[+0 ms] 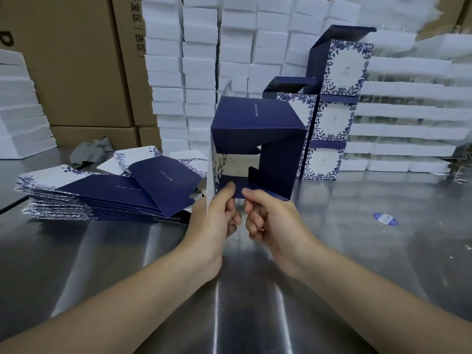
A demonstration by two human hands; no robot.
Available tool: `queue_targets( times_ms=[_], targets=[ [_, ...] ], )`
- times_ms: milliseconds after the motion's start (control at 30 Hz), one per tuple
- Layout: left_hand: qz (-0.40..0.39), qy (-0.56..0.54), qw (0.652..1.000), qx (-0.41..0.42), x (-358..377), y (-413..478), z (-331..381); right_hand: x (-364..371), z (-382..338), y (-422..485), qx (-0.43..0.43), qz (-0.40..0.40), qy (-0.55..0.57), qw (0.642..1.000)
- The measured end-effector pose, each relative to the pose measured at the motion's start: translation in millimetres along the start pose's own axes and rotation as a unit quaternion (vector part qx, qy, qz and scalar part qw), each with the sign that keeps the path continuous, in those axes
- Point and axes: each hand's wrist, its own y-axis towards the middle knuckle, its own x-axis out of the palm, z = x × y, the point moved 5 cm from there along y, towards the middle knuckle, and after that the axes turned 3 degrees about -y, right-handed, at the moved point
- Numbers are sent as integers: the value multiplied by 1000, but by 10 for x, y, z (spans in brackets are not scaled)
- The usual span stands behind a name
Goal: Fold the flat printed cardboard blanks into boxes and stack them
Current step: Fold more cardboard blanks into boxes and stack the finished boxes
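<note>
Head view, frame centre: left hand and right hand both pinch the bottom flap of a half-folded navy box above the steel table.

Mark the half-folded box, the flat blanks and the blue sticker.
half-folded box (255, 114): head view, top navy panel
flat blanks (163, 185): head view, uppermost navy sheet
blue sticker (385, 218): head view, centre
</note>
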Motion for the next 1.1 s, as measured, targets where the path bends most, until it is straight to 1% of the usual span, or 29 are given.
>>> queue_targets(
  times_ms=[100, 300, 400, 467, 567, 633, 767, 933, 1100],
  targets=[
    [35, -14, 999, 10, -88, 52, 37, -52, -19, 34, -8, 26, 1, 1000],
    [51, -9, 998, 23, -87, 0, 39, -41, 27, 40, 13, 19, 34, 999],
    [40, -9, 999, 21, -79, -4, 52, -52, 8, 49, 15, 22, 57, 998],
    [19, -19, 1000, 7, -56, -4, 44, -62, -2, 55, 19, 16, 63, 998],
    [-19, -1, 1000, -9, 5, -31, -17, -41, 24, 50, 31, -8, 49, 998],
    [-22, 9, 1000, -5, 25, -52, -50, -26, 57, 44, 30, -14, 33, 999],
    [6, 10, 1000, 22, -15, -25, 15, -20, 44, 51, 14, -11, 1, 1000],
    [16, 30, 999, 35, -50, 3, 48, -92, 46, 79, 16, 27, 25, 999],
    [72, 22, 995, 58, -123, 39, 64, -125, 49, 105, 13, 60, 42, 997]
  ],
)
